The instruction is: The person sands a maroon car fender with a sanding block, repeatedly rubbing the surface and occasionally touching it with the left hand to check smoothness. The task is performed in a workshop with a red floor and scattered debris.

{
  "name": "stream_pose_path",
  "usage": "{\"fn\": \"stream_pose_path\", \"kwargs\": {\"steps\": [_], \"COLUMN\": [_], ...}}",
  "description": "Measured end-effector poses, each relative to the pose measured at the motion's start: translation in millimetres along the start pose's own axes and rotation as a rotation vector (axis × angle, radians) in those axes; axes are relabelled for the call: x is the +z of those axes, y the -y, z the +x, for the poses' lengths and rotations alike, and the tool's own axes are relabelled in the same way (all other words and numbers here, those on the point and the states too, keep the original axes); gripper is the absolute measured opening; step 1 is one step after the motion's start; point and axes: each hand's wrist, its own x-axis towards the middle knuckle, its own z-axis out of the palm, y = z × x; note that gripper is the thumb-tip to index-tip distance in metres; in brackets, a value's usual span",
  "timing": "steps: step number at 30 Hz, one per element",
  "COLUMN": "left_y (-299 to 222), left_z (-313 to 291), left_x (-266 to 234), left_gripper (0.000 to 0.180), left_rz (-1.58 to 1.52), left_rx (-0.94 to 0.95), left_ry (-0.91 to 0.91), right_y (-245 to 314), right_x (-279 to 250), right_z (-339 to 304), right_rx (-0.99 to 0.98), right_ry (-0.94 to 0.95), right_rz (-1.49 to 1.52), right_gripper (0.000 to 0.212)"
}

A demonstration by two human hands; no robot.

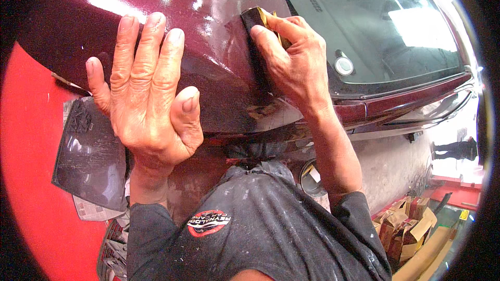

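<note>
A glossy maroon car hood (219, 36) stretches out in front of me, meeting the windshield (359, 26) on the right. My right hand (301, 67) pinches a folded piece of sandpaper (252, 18), dark on its face with yellowish edges, at the hood's rear part near the glass. My left hand (143, 104) shows its back, fingers stretched out and thumb apart, over the left part of the hood. Nothing is in it. Whether its palm touches the paint cannot be told from here.
A dark glass panel (91, 151) leans at the left beside a red surface (28, 140). Open cardboard boxes (406, 224) stand at the lower right. A round container (312, 177) sits below my right forearm. At the far right a person's dark-clothed legs (455, 149) show.
</note>
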Motion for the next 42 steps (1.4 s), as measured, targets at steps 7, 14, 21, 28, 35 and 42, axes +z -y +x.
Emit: {"fn": "stream_pose_path", "kwargs": {"steps": [7,14,21,28,35,42], "left_y": [-0.8,-1.1,-50.7,-128.5,-150.7,-66.6], "left_z": [-1.6,2.1,19.9,13.0,-9.8,12.4], "left_x": [-0.2,-4.0,7.8,61.9,62.5,12.6], "left_gripper": [0.063,0.065,0.094,0.108,0.091,0.062], "left_rz": [-0.003,0.12,0.339,0.312,0.157,0.524], "left_rx": [0.005,0.027,-0.043,-0.102,-0.016,-0.002], "left_ry": [-0.003,0.071,0.325,0.508,0.542,0.248], "right_y": [8.0,-48.5,-98.3,-120.6,-124.5,-114.8], "right_x": [-1.1,-2.6,-24.8,-43.1,-36.3,-23.8], "right_z": [-8.7,1.4,-7.1,-13.6,-7.1,-1.7], "right_rx": [-0.091,0.101,0.221,0.203,-0.196,-0.521], "right_ry": [-0.016,-0.032,0.067,0.199,0.196,0.305], "right_rz": [-0.022,0.275,0.473,0.626,0.603,0.387], "right_gripper": [0.029,0.044,0.043,0.038,0.039,0.049]}}
